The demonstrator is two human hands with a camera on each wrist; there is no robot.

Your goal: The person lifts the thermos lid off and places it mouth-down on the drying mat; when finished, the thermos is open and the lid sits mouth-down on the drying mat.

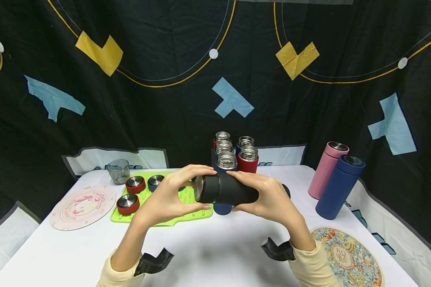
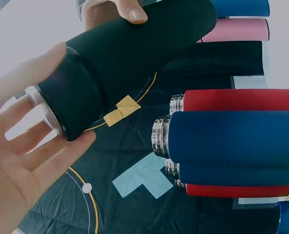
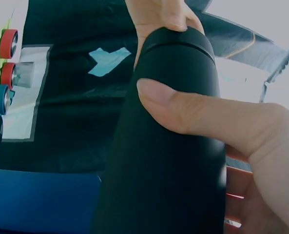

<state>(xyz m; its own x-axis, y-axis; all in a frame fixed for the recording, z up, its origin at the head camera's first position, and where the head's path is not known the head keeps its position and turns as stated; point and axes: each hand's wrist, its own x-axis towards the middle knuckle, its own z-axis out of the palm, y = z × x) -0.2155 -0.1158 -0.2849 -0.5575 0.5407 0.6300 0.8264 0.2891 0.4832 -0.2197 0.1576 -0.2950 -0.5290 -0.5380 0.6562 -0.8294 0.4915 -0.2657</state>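
A black vacuum flask (image 1: pixel 237 190) is held sideways above the table in front of me. My right hand (image 1: pixel 271 196) grips its body, thumb along one side and fingers on the other in the right wrist view. At the other end my left hand (image 1: pixel 169 195) holds the flask's black lid (image 2: pixel 68 92) between thumb and fingers. The lid sits on the flask, its silver top turned toward my left palm. Behind the flask stand several lidless blue and red flasks (image 1: pixel 248 164) with bare steel necks, partly hidden by it.
Red and blue lids (image 1: pixel 128 204) lie on a green mat (image 1: pixel 197 214) to the left. Beside it are a glass cup (image 1: pixel 118 171) and a round pink placemat (image 1: pixel 62 213). At right stand lidded pink (image 1: pixel 327 171) and blue (image 1: pixel 339 189) flasks, with a patterned round placemat (image 1: pixel 359 261) nearer.
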